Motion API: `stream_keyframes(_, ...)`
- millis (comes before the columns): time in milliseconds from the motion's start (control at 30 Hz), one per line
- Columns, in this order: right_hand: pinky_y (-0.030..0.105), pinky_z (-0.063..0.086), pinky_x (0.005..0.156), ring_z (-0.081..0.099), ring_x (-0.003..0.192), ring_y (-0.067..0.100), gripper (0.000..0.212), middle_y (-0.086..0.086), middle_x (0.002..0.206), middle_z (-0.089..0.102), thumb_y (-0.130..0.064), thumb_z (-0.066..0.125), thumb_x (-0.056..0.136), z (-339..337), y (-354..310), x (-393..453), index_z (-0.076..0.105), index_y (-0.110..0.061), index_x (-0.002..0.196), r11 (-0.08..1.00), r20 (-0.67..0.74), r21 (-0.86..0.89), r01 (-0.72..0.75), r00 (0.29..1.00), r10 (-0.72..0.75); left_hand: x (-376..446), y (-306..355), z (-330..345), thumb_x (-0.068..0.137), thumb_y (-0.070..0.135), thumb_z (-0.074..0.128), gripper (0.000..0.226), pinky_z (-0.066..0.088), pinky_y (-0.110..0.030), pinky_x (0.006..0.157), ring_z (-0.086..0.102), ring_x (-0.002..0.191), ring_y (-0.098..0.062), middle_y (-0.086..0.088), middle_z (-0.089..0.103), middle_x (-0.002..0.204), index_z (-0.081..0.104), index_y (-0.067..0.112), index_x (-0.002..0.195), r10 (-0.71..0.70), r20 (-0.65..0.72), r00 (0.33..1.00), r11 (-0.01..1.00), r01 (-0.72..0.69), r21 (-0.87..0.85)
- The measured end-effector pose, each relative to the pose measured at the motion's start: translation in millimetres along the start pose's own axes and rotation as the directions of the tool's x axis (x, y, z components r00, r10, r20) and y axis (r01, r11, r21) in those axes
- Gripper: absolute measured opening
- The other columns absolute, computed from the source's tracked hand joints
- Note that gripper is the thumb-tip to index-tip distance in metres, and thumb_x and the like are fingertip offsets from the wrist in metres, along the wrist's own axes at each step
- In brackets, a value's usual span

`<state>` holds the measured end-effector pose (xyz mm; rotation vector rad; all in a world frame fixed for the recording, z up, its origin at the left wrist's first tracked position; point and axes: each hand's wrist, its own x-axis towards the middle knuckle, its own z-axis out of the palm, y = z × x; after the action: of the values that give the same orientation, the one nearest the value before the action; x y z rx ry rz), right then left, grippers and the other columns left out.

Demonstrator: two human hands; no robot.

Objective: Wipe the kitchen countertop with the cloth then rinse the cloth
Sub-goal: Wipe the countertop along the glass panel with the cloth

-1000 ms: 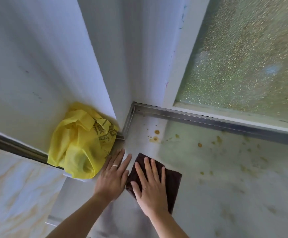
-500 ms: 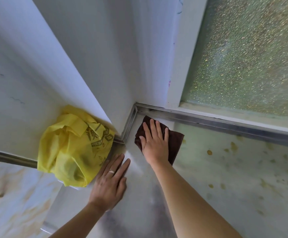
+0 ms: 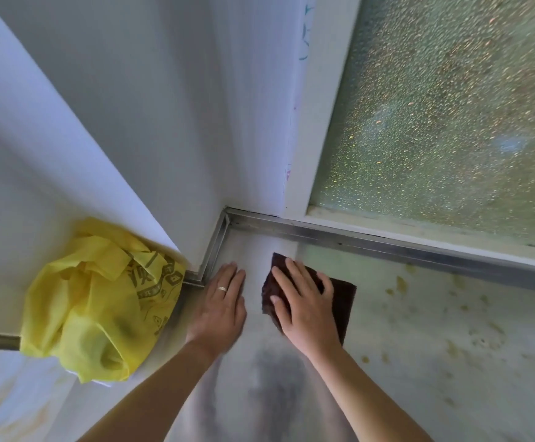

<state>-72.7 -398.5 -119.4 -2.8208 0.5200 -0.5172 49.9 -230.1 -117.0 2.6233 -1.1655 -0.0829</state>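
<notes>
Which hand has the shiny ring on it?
The left hand, lying flat on the bare countertop beside the yellow bag. The right hand has no ring showing and presses on the dark brown cloth.

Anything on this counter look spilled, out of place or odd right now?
Yes. Yellowish-brown spots speckle the countertop right of the dark cloth, below the window rail, and look like dried splatter not yet wiped. A crumpled yellow plastic bag sits against the wall corner at the left. Nothing looks damaged.
</notes>
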Motion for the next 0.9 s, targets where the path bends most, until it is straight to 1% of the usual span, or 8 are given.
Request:
stream_keyframes(67, 0.052, 0.020, 0.123, 0.017, 0.157, 0.022, 0.048, -0.001, 0.168, 0.026, -0.046, 0.037, 0.107, 14.4, -10.0, 5.8, 0.040, -0.035, 0.154, 0.996, 0.160, 0.019, 0.086, 0.983, -0.088, -1.1, 1.3, -0.5, 0.103, 0.032, 0.031, 0.054, 0.029, -0.041, 0.123, 0.029, 0.151, -0.023, -0.008, 0.037, 0.159, 0.042, 0.010, 0.151, -0.012, 0.009, 1.000, 1.000, 0.012, 0.017)
stream_keyframes(100, 0.052, 0.017, 0.124, 0.011, 0.158, 0.023, 0.050, -0.002, 0.170, 0.021, -0.048, 0.033, 0.108, 22.5, -14.6, 10.7, 0.036, -0.036, 0.156, 0.996, 0.192, 0.011, 0.084, 0.978, -0.085, -1.8, 2.3, -1.7, 0.102, 0.031, 0.031, 0.053, 0.032, -0.043, 0.121, 0.029, 0.150, -0.024, -0.009, 0.037, 0.158, 0.042, 0.009, 0.150, -0.030, 0.007, 1.000, 1.000, 0.030, 0.003)
stream_keyframes(167, 0.053, 0.015, 0.125, 0.006, 0.159, 0.025, 0.051, 0.000, 0.171, 0.017, -0.050, 0.028, 0.109, 33.5, -22.7, 26.3, 0.032, -0.035, 0.157, 0.997, 0.210, -0.016, 0.072, 0.975, -0.067, -0.3, 3.6, -1.5, 0.100, 0.028, 0.036, 0.051, 0.036, -0.046, 0.118, 0.033, 0.148, -0.026, -0.011, 0.041, 0.153, 0.043, 0.007, 0.147, -0.087, -0.013, 0.996, 0.995, 0.086, -0.040)
stream_keyframes(267, 0.055, 0.014, 0.125, 0.007, 0.159, 0.028, 0.053, 0.002, 0.170, 0.018, -0.049, 0.029, 0.108, 44.1, -35.6, 55.3, 0.032, -0.032, 0.158, 0.999, 0.193, -0.032, 0.043, 0.981, -0.036, 0.8, 4.2, 0.9, 0.097, 0.024, 0.041, 0.055, 0.037, -0.044, 0.119, 0.035, 0.146, -0.026, -0.012, 0.042, 0.152, 0.040, 0.006, 0.148, -0.132, -0.043, 0.990, 0.990, 0.129, -0.064)
stream_keyframes(433, 0.055, 0.012, 0.126, 0.011, 0.158, 0.029, 0.053, 0.003, 0.169, 0.024, -0.048, 0.029, 0.108, 58.6, -48.9, 91.7, 0.036, -0.030, 0.157, 0.998, 0.175, 0.001, -0.059, 0.983, 0.058, 1.2, 3.4, 2.4, 0.095, 0.020, 0.051, 0.067, 0.024, -0.037, 0.125, 0.027, 0.151, -0.023, -0.011, 0.033, 0.160, 0.029, 0.006, 0.156, -0.127, -0.044, 0.991, 0.990, 0.124, -0.063)
stream_keyframes(567, 0.055, 0.014, 0.125, 0.017, 0.157, 0.026, 0.051, 0.000, 0.167, 0.030, -0.047, 0.031, 0.107, 59.7, -46.8, 92.1, 0.040, -0.030, 0.155, 0.996, 0.160, 0.035, -0.077, 0.985, 0.070, 1.1, 2.5, 1.2, 0.094, 0.020, 0.049, 0.067, 0.023, -0.036, 0.125, 0.027, 0.151, -0.023, -0.010, 0.033, 0.160, 0.028, 0.008, 0.157, -0.111, -0.026, 0.994, 0.993, 0.109, -0.051)
stream_keyframes(733, 0.054, 0.016, 0.125, 0.021, 0.156, 0.023, 0.051, -0.003, 0.166, 0.032, -0.045, 0.033, 0.107, 46.6, -7.9, 69.3, 0.042, -0.028, 0.154, 0.988, 0.109, -0.025, -0.151, 0.982, 0.153, 0.8, 1.8, 1.4, 0.095, 0.023, 0.042, 0.060, 0.030, -0.041, 0.123, 0.032, 0.149, -0.026, -0.010, 0.038, 0.156, 0.038, 0.007, 0.152, -0.101, -0.032, 0.994, 0.994, 0.099, -0.044)
stream_keyframes(900, 0.052, 0.019, 0.123, 0.023, 0.156, 0.023, 0.052, 0.000, 0.166, 0.030, -0.044, 0.027, 0.107, 16.8, 51.4, 28.9, 0.039, -0.028, 0.155, 0.947, 0.073, -0.129, -0.295, 0.949, 0.306, -1.0, 2.5, -0.8, 0.096, 0.027, 0.034, 0.057, 0.030, -0.037, 0.121, 0.035, 0.145, -0.026, -0.010, 0.040, 0.153, 0.043, 0.008, 0.149, -0.105, -0.054, 0.993, 0.994, 0.102, -0.047)
